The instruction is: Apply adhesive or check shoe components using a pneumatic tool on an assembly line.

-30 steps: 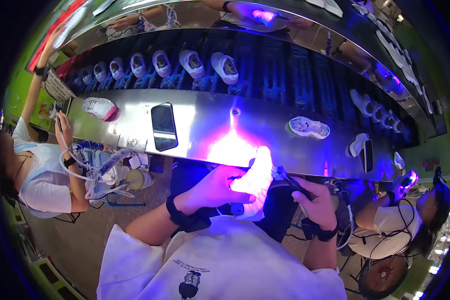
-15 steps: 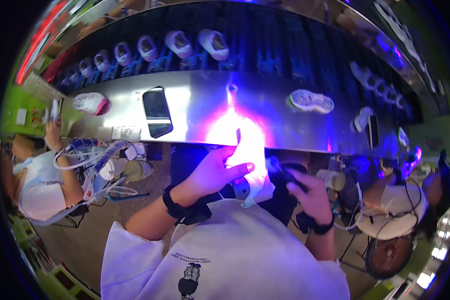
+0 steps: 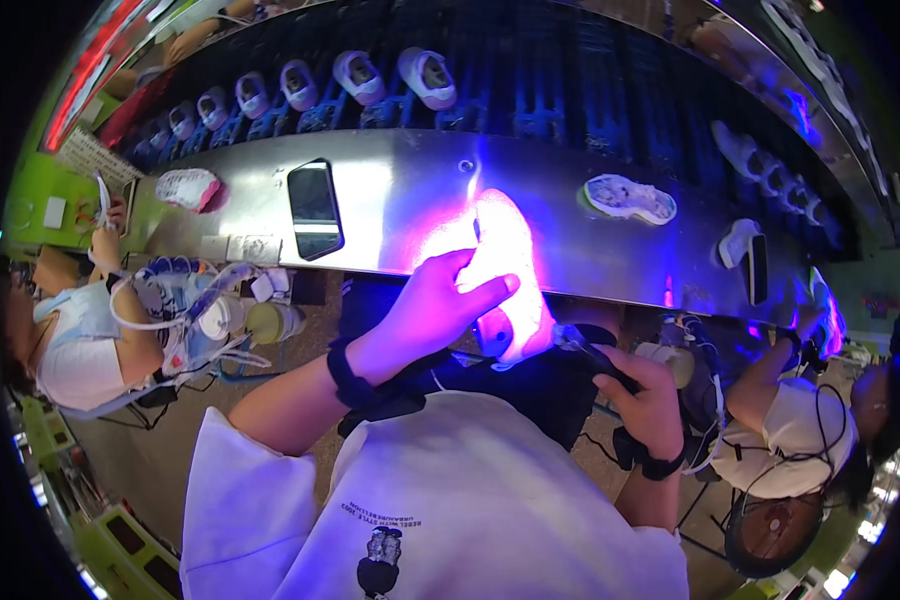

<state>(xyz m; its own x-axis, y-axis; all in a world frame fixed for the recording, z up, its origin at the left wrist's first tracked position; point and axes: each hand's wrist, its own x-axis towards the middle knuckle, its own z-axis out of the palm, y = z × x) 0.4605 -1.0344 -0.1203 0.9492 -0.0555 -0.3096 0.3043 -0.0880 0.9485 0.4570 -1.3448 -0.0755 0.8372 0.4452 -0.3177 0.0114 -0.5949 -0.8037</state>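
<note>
White lasted shoe (image 3: 515, 240) sits in the left hand (image 3: 435, 300), above the near edge of the steel bench (image 3: 390, 225), toe pointing away from the wearer, heel end close to the body, bathed in pink-violet glare. A dark block with a hole shows at the opening; I read it as a last.

Handling, by judgement: moderately heavy for its size because of the block; stiff core, thin soft skin over it. Surface likely marks easily, and would turn slippery or tacky if wet. Best hold: around the midfoot, or by the block at the opening, with light thumb pressure and the edges left bare.

Left hand: closed round the side of the shoe, thumb laid across the upper, fingers mostly hidden behind it. Forearm rises from lower left, slanting up and inward, black band at the wrist.

Right hand: narrow grip on a black-handled brush (image 3: 610, 367), thumb along the handle, wrist turned inward so the tip points left toward the heel. Tip stands just beside the heel; glare makes actual contact hard to call. Forearm comes up steeply from lower right, elbow low, hand lower than the left one
</note>
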